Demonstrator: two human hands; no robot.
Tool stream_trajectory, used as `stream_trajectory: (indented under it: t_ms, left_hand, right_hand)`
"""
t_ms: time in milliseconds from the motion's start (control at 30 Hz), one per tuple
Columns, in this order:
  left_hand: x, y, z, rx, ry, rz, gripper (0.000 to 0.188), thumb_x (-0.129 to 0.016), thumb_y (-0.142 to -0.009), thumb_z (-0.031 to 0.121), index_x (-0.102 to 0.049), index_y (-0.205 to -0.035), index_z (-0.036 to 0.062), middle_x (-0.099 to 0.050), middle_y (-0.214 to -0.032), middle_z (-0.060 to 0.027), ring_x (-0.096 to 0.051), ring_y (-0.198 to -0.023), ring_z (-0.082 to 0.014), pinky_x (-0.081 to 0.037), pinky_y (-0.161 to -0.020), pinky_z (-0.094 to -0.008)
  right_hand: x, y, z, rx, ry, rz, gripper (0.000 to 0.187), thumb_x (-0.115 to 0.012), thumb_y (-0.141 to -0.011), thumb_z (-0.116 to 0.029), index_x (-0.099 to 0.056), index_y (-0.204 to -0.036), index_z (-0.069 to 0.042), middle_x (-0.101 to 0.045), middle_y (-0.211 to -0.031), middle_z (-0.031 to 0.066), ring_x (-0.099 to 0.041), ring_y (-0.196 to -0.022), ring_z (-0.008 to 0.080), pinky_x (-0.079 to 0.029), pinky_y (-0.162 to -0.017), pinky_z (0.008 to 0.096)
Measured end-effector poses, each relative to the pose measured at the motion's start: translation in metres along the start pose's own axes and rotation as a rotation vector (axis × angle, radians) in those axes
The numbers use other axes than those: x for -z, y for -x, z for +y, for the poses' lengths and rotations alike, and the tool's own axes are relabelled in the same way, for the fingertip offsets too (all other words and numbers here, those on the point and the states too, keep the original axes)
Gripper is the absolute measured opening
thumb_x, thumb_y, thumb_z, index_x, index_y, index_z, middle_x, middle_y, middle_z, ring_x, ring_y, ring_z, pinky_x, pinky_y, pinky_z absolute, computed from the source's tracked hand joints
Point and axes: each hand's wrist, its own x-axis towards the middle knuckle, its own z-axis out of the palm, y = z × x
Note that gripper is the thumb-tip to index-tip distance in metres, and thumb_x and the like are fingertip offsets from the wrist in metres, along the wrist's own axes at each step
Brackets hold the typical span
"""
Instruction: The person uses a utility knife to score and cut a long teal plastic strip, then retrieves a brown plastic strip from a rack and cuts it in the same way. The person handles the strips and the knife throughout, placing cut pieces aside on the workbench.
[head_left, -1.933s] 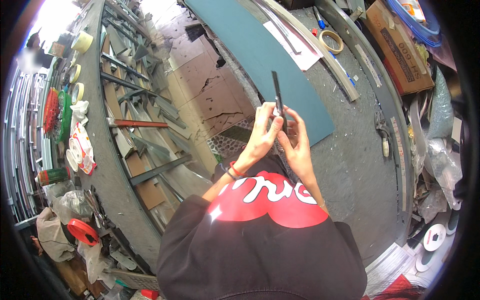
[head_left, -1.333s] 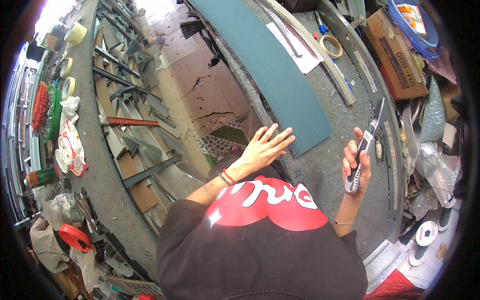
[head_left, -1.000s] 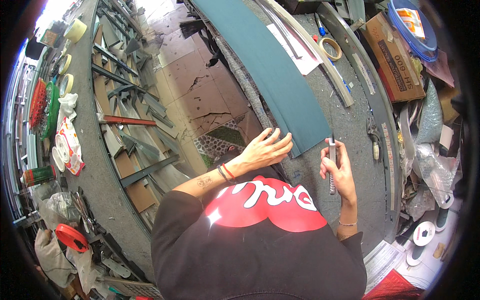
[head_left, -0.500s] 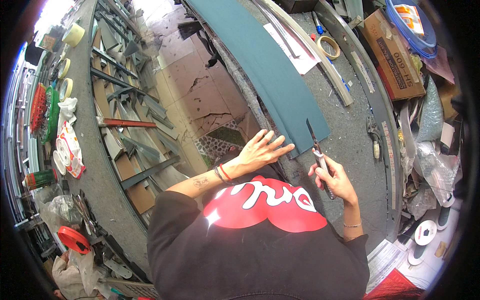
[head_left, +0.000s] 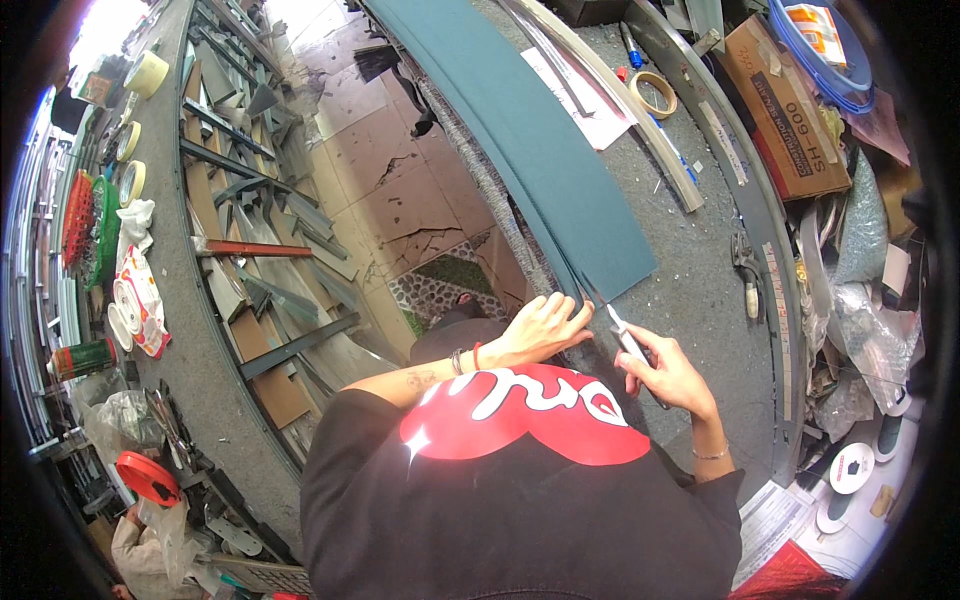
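The left hand [head_left: 540, 328] has bent fingers by the near end of the blue-green sheet [head_left: 555, 180] on the table [head_left: 700, 290]; I can't tell if they pinch it. The right hand [head_left: 674, 374] holds the knife [head_left: 627, 341], now moved left, so it looks ready to cut.

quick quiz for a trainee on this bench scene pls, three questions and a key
1. Which hand holds the utility knife?
2. True or false: the utility knife has its tip aimed back at the wearer's own body.
3. Choose one. Seen from the wearer, the large brown cardboard box sits:
a) left of the teal panel
b) right of the teal panel
c) on top of the teal panel

Key
1. The right hand.
2. False; the tip is aimed away from the body, toward the near end of the teal panel.
3. b
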Motion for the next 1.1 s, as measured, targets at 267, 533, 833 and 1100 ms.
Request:
stream_trajectory:
  t_ms: [267,533,833,1100]
  left_hand:
    - [-0.007,0.011,0.003,0.054,0.029,-0.015,0.048,-0.062,-0.083,0.037,-0.054,-0.119,0.0054,-0.047,-0.051,-0.0001,-0.052,-0.048,-0.0126,-0.042,-0.041,-0.0256]
    - [-0.004,0.010,0.009,0.067,0.025,-0.024,0.050,-0.062,-0.084,0.034,-0.052,-0.120,0.0009,-0.047,-0.046,-0.0007,-0.052,-0.042,-0.0124,-0.042,-0.038,-0.0250]
    - [-0.007,0.008,0.014,0.032,-0.060,-0.056,0.051,-0.061,-0.084,0.035,-0.052,-0.118,-0.0028,-0.046,-0.044,0.0024,-0.051,-0.042,-0.0100,-0.042,-0.037,-0.0244]
    - [-0.007,0.010,0.008,-0.027,-0.013,-0.076,0.055,-0.058,-0.085,0.032,-0.050,-0.122,-0.0079,-0.052,-0.050,-0.0007,-0.055,-0.046,-0.0132,-0.041,-0.041,-0.0242]
  right_hand:
    - [0.003,0.000,0.003,-0.068,0.046,-0.077,0.055,-0.058,-0.089,-0.022,-0.040,-0.135,0.002,-0.061,-0.073,0.0065,-0.059,-0.056,0.0101,-0.047,-0.051,0.0260]
    - [0.006,0.004,-0.007,-0.105,0.053,-0.118,0.043,-0.054,-0.091,-0.014,-0.044,-0.129,0.003,-0.058,-0.080,0.0068,-0.059,-0.054,0.0111,-0.047,-0.047,0.0250]
    - [-0.003,-0.004,-0.020,-0.155,0.126,-0.105,0.046,-0.054,-0.091,-0.022,-0.045,-0.127,0.005,-0.059,-0.073,0.0072,-0.058,-0.052,0.0107,-0.048,-0.044,0.0241]
    - [-0.018,-0.012,-0.033,-0.153,0.180,-0.031,0.037,-0.053,-0.091,-0.021,-0.051,-0.118,0.005,-0.057,-0.071,0.0027,-0.055,-0.052,0.0071,-0.046,-0.043,0.0227]
